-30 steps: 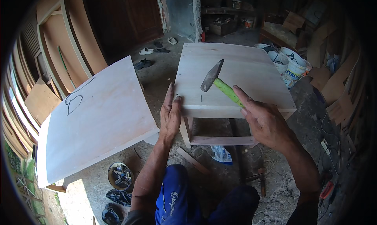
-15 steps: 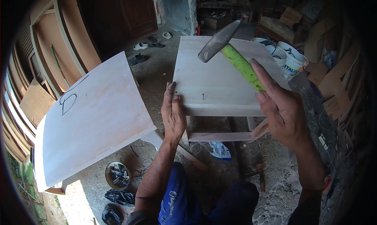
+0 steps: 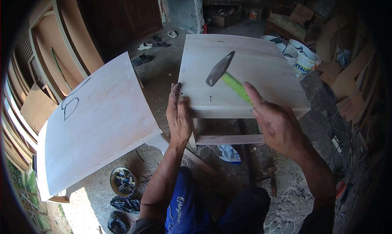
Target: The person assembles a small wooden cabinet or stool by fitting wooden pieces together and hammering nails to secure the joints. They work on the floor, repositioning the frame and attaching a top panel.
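My right hand (image 3: pixel 277 125) is wrapped round the green handle of a hammer (image 3: pixel 237 89), its index finger laid along the handle. The dark metal head hangs in the air above a pale wooden tabletop (image 3: pixel 245 66). Below the head, a nail (image 3: pixel 210 98) stands partly out of the wood near the front edge. My left hand (image 3: pixel 179 117) grips the front left corner of the tabletop, fingers on the upper face and palm against the side. Its thumb is left of the nail, apart from it.
A second pale panel (image 3: pixel 98 123) with a drawn mark stands at the left. On the floor are a tin of metal bits (image 3: pixel 123 181), black plastic bags (image 3: pixel 118 221) and another hammer (image 3: pixel 272 181). White buckets (image 3: pixel 302 58) stand at the back right, sandals (image 3: pixel 145 46) at the back.
My right hand has swung the hammer down and to the left, bringing its head closer to the nail. My left hand keeps its hold on the tabletop corner.
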{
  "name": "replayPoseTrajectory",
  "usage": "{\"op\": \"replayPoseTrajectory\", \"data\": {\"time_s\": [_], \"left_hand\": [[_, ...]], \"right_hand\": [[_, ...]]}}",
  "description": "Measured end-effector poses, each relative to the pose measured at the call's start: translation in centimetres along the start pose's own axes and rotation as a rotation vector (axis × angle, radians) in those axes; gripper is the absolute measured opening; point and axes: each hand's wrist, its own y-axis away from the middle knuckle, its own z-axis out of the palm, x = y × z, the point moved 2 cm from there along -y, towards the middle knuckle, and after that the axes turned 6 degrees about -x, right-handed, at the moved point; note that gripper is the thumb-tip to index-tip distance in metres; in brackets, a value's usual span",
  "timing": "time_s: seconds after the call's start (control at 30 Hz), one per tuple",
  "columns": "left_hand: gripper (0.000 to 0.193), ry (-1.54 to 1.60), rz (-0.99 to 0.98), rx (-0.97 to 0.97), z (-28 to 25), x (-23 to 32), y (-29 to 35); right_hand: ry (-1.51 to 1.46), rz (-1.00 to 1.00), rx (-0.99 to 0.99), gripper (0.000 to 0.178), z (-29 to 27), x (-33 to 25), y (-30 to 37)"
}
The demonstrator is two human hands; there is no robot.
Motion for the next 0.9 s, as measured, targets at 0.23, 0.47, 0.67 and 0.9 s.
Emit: {"op": "replayPoseTrajectory", "data": {"time_s": [0.23,0.47,0.67,0.9], "left_hand": [[0.046,-0.011,0.008,0.015,-0.5,-1.3,0.8],[0.045,-0.016,0.026,0.02,-0.7,0.0,0.7],[0.045,0.0,0.038,0.018,-0.4,-0.4,0.3],[0.045,-0.017,0.055,0.023,-0.8,-1.0,0.4]], "right_hand": [[-0.721,-0.243,0.36,0.055,-4.0,-0.5,-1.5],[-0.045,-0.107,-0.005,0.055,-1.2,-0.3,-1.9],[-0.108,-0.246,0.018,0.051,0.5,0.6,-1.0],[-0.397,-0.062,0.418,0.05,-2.3,-0.3,-1.7]]}}
